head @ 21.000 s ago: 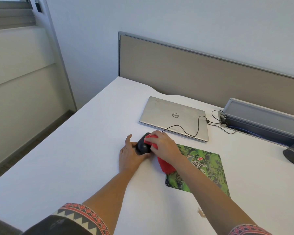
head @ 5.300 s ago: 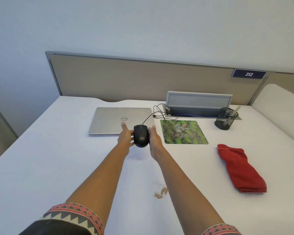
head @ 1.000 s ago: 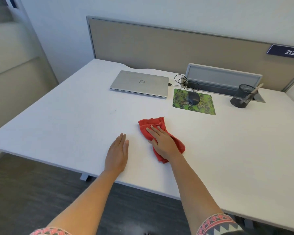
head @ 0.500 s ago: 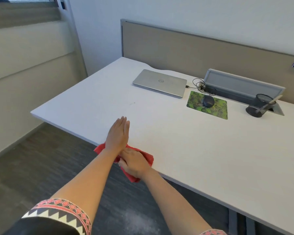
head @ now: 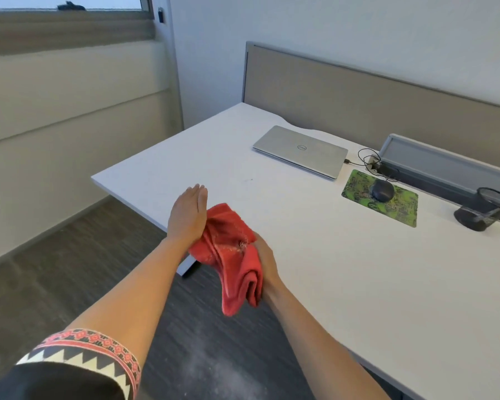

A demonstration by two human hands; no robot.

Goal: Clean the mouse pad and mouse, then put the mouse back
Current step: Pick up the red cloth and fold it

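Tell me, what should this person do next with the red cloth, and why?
Probably give the red cloth a small shake over the floor. Pale specks cling to it, and the right hand grips it at the near edge of the desk, with the left hand flat against it. The mouse sits on the mouse pad, so little else seems left.

The mouse [head: 382, 190], held in both hands left of the mouse pad [head: 399, 209] five seconds ago, now sits on it. The red cloth [head: 231, 255], pressed flat on the tabletop [head: 329, 255] a second ago, has been drawn to the near edge and lifted. It now hangs bunched from the right hand [head: 265, 262], whose fingers are mostly hidden behind it and seem to grip it. The left hand [head: 188, 215] has left the tabletop and stands edge-up against the cloth.
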